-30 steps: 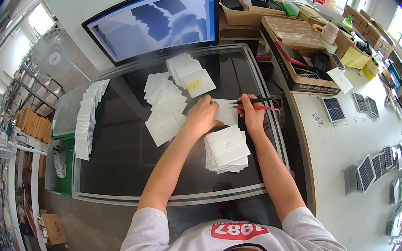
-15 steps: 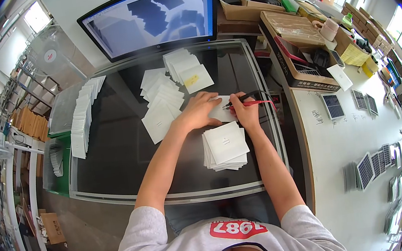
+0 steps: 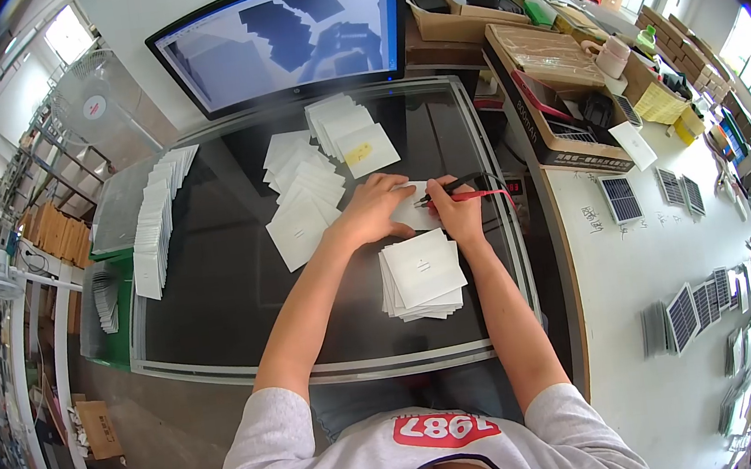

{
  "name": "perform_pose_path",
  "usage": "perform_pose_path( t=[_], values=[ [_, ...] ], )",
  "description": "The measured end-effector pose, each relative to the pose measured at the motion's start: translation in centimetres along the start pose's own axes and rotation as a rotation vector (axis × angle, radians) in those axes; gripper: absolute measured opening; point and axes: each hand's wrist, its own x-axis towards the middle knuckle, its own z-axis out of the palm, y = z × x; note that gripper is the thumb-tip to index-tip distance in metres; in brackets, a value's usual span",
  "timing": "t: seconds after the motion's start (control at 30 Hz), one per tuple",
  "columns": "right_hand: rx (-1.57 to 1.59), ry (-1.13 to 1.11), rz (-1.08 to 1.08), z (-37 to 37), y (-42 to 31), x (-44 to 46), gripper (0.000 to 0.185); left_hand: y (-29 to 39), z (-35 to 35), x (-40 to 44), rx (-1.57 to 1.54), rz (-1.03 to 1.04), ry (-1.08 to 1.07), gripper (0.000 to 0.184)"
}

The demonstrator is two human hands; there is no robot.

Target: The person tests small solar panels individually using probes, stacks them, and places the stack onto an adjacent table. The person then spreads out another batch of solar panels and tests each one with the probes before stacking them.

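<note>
My right hand point(image 3: 458, 213) is closed around a pair of test probes, a red probe point(image 3: 468, 194) and a black probe point(image 3: 458, 184). Their tips point at a small white panel point(image 3: 420, 219) lying on the dark glass tabletop. From the left side, my left hand point(image 3: 376, 208) holds this panel between thumb and fingers. Just below is a stack of white panels point(image 3: 423, 271) with small marks at their centres. Beyond my left hand lie fanned-out white panels point(image 3: 302, 196) and another pile point(image 3: 371, 147), its top panel marked yellow. Whether the tips touch the panel I cannot tell.
A long row of panels point(image 3: 155, 224) stands at the tabletop's left end. Behind is a monitor point(image 3: 279, 37). A meter with red digits point(image 3: 516, 189) sits by the right edge. The white side table point(image 3: 617, 281) carries small solar panels point(image 3: 620, 199) and an open carton point(image 3: 584, 150).
Both hands stay nearly in place over the same panel, with only slight shifts of the fingers and probes. The picture on the monitor shows the hand shapes more sharply.
</note>
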Motion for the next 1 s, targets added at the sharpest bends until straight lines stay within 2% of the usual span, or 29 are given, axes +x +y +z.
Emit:
perform_pose_path(
  t=[0.07,0.2,0.3,0.4,0.47,0.53,0.63,0.7,0.77,0.8,0.83,0.87,1.0],
  values=[
    [-0.02,-0.015,-0.018,-0.2,0.0,-0.1,0.02,0.1,-0.1,0.0,-0.004,0.004,0.004,0.074],
    [0.14,0.028,0.036,-1.1,-0.2,0.1,0.024,1.0,-1.1,-0.3,0.05,0.02,0.029,0.074],
    [0.324,0.112,0.037,-1.2,0.0,0.3,0.027,2.1,-2.7,-0.6,0.08,-0.133,-0.031,0.075],
    [0.378,0.102,0.016,-1.5,-0.3,0.2,0.031,1.7,-4.2,-2.0,-0.069,-0.153,0.049,0.075],
    [0.43,0.107,0.02,-1.5,-0.2,0.1,0.032,4.5,-5.6,-3.3,-0.128,-0.118,0.001,0.073],
    [0.45,0.03,0.029,-1.7,-0.1,0.1,0.033,6.8,-5.1,-5.0,-0.152,-0.076,-0.078,0.072],
    [0.468,-0.106,0.06,-1.8,-0.3,-0.4,0.034,9.8,-3.8,-7.4,0.004,-0.05,-0.111,0.07],
    [0.467,-0.216,0.085,-2.0,0.0,-0.3,0.035,11.5,-3.0,-9.2,0.1,-0.021,-0.027,0.074],
    [0.39,-0.365,0.069,-1.8,0.2,-0.5,0.031,13.3,-1.8,-10.8,0.147,0.002,0.063,0.081],
    [0.244,-0.431,-0.035,-1.8,0.8,-0.2,0.025,14.1,-1.0,-11.4,0.173,-0.029,0.049,0.085],
    [-0.025,-0.392,-0.071,-1.5,-0.5,-1.4,0.024,14.7,-0.2,-12.2,0.198,-0.061,0.035,0.09],
    [-0.107,-0.46,-0.066,-1.6,-1.4,-2.1,0.027,15.2,0.5,-13.1,0.221,-0.099,0.02,0.095],
    [-0.076,-0.399,0.04,-2.0,-2.6,-5.8,0.026,15.9,2.0,-15.8,0.179,-0.018,0.124,0.099]
  ],
)
